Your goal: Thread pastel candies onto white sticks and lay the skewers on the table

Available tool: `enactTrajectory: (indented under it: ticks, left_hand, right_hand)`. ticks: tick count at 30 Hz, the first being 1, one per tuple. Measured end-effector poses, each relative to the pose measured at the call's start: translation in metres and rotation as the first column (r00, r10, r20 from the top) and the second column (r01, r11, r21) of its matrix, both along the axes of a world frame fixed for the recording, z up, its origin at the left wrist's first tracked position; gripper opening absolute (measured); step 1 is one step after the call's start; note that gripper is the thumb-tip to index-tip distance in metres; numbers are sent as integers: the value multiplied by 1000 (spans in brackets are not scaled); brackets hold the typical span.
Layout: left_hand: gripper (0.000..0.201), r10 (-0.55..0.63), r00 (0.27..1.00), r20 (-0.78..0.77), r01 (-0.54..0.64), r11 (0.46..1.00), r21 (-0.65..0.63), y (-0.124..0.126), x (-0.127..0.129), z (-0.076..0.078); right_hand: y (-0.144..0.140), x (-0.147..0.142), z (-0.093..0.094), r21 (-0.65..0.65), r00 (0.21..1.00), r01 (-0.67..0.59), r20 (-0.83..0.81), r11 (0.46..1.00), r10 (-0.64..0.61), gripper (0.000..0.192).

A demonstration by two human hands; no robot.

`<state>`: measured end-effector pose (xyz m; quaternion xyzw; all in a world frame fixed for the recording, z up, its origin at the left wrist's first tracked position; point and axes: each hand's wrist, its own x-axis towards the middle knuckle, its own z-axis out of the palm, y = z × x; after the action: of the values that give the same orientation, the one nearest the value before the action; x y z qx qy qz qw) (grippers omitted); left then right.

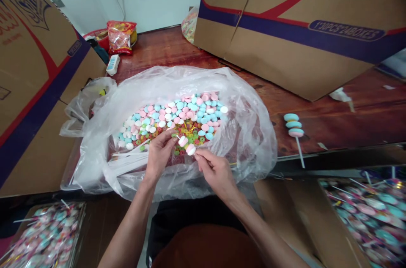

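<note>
Over a clear plastic bag point(250, 132) heaped with pink, blue and white round candies point(177, 116), a person's hands meet at the near edge of the pile. The right hand point(215, 170) has its grip pinched together on a thin white stick point(194, 152) carrying two pink-and-white candy discs point(187, 145), while the left hand point(158, 154) closes its fingertips at the stick's far end. To the right, a finished three-disc candy stick point(294, 126) lies on the dark red wooden worktop point(349, 120). Large cardboard cartons point(301, 48) stand far right and left.
</note>
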<state>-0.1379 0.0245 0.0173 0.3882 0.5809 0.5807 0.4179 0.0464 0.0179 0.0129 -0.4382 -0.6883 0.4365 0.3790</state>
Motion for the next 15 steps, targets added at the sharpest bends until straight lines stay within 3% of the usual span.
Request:
enactTrajectory:
  ticks: [7,12,15]
  left_hand:
    - [27,22,975,-220,-30,999,-34,-4,-6,-9]
    - [23,33,858,-513,3,998,69,-8,-3,-2]
    - [24,26,807,-591,40,994,99,-11,0,1]
  right_hand:
    - [0,1,3,164,998,7,62,986,-17,24]
    - [-2,-1,0,201,988,18,145,979,-48,24]
    - [-4,-6,-2,206,983,49,162,977,-84,24]
